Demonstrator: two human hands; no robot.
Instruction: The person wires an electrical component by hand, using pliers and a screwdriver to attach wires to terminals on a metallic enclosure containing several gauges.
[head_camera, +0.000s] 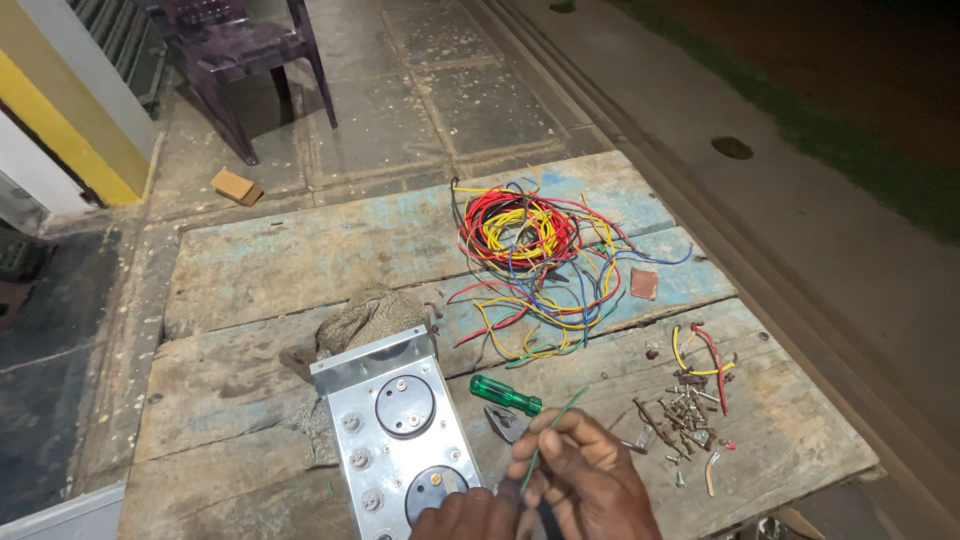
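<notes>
At the bottom centre of the frame, the right hand (585, 480) pinches a thin green wire (553, 425) between thumb and forefinger; the wire rises from the fingers toward the upper right, its free end in the air above the counter. The left hand (468, 516) shows only partly at the bottom edge, just left of the right hand and touching it; its fingers are curled, and I cannot tell what they grip, though a dark handle-like shape shows between the two hands.

Just left of the hands lies a silver metal panel (395, 435) with two round gauges and several small sockets, tilted slightly, reaching from mid-frame to the bottom edge. A grey rag (372, 315) sits at the panel's upper end. Right of the panel, a green-handled screwdriver (505, 394) lies on the weathered wooden counter (250, 260), with a pair of pliers (507, 422) just below it, near the right hand.

In the upper centre a tangle of red, yellow, blue and green wires (535, 262) spreads over the boards, and a small reddish block (644, 284) lies at its right. Toward the lower right, a scatter of screws and metal bits (685, 415) lies with short red and yellow wire offcuts (700, 352).

In the upper left, beyond the counter, a dark plastic chair (240, 50) stands on the paved floor, a small brown block (237, 186) near its legs.
</notes>
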